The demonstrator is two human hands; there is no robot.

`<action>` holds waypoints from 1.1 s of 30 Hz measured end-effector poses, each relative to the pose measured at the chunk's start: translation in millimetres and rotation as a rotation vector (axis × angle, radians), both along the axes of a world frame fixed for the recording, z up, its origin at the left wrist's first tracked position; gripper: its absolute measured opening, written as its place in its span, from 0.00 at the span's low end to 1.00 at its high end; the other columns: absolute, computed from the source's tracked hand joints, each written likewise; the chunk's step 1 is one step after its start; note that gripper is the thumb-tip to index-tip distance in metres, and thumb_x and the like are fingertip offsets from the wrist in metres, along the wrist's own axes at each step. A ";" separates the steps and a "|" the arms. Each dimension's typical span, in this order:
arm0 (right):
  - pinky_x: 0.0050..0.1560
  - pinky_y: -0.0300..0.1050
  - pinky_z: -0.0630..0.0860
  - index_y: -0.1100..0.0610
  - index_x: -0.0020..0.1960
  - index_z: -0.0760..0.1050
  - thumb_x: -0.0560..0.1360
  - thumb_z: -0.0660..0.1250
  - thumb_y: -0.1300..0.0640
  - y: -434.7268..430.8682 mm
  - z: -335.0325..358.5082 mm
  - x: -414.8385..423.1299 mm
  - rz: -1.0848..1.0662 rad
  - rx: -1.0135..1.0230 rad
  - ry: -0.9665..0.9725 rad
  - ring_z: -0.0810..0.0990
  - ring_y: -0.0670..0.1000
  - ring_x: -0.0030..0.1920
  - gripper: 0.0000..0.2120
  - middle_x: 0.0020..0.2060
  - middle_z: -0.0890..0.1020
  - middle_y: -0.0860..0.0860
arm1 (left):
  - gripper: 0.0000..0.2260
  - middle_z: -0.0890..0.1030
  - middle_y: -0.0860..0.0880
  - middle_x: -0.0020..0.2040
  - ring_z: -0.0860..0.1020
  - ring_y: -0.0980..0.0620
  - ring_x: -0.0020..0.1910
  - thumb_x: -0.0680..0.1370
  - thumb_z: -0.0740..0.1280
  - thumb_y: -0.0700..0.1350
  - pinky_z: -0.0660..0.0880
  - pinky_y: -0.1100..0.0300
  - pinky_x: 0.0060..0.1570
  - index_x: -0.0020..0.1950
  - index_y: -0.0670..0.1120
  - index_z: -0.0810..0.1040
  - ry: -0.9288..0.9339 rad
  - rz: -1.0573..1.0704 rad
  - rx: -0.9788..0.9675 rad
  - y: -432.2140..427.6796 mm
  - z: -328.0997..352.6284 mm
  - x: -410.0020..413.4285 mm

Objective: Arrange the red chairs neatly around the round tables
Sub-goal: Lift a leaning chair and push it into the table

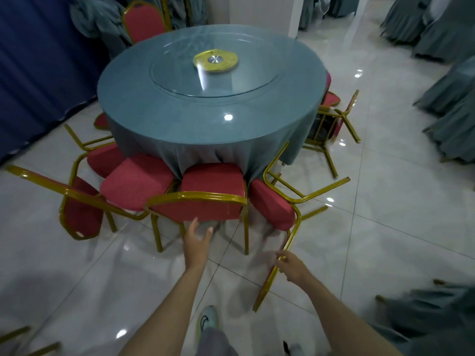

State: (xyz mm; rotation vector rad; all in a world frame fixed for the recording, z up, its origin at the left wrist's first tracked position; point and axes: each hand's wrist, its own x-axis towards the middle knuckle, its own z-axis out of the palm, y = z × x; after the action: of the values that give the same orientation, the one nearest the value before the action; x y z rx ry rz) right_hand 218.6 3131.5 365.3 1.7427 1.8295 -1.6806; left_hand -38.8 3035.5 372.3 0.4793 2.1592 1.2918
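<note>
Right hand curled round the gold frame of the tipped chair lower right, left hand open, empty, just by the centre chair back; frames likely stiff, lightish, slick, so grip the tubing.

Showing a red, gold-framed upright chair at the near edge of the round bench, seat tucking under its blue-grey cloth. Showing a tipped chair lying just right, toppled chairs leaning left, a far chair standing upright.

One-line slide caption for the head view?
Right hand grips a tilted red chair by its gold frame; open left hand hovers by the upright chair at the round table.
</note>
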 end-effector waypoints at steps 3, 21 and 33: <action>0.48 0.46 0.70 0.53 0.62 0.76 0.82 0.64 0.56 7.9 4.8 42.7 -0.052 -0.099 0.033 0.78 0.53 0.49 0.09 0.54 0.81 0.54 | 0.10 0.82 0.49 0.60 0.80 0.49 0.61 0.80 0.70 0.44 0.76 0.50 0.64 0.62 0.50 0.80 -0.019 0.036 0.043 -3.4 3.4 49.8; 0.50 0.49 0.78 0.53 0.57 0.80 0.82 0.64 0.57 81.6 21.0 172.9 -0.294 -0.080 0.309 0.84 0.54 0.49 0.08 0.52 0.86 0.57 | 0.07 0.86 0.48 0.44 0.84 0.50 0.43 0.80 0.67 0.37 0.78 0.57 0.43 0.50 0.46 0.83 -0.185 -0.107 -0.008 57.5 -0.6 193.5; 0.52 0.51 0.79 0.53 0.57 0.81 0.81 0.66 0.56 230.3 16.0 141.0 -0.167 -0.051 0.308 0.85 0.55 0.51 0.07 0.52 0.86 0.56 | 0.06 0.86 0.48 0.45 0.82 0.50 0.42 0.82 0.65 0.38 0.77 0.57 0.40 0.51 0.46 0.82 -0.218 -0.132 -0.063 182.4 -8.0 192.0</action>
State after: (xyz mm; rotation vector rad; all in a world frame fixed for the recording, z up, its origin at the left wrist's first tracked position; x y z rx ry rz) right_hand 359.5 3361.8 381.3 1.7393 1.7755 -2.1455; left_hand 153.2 3218.0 364.3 0.4267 1.9479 1.1444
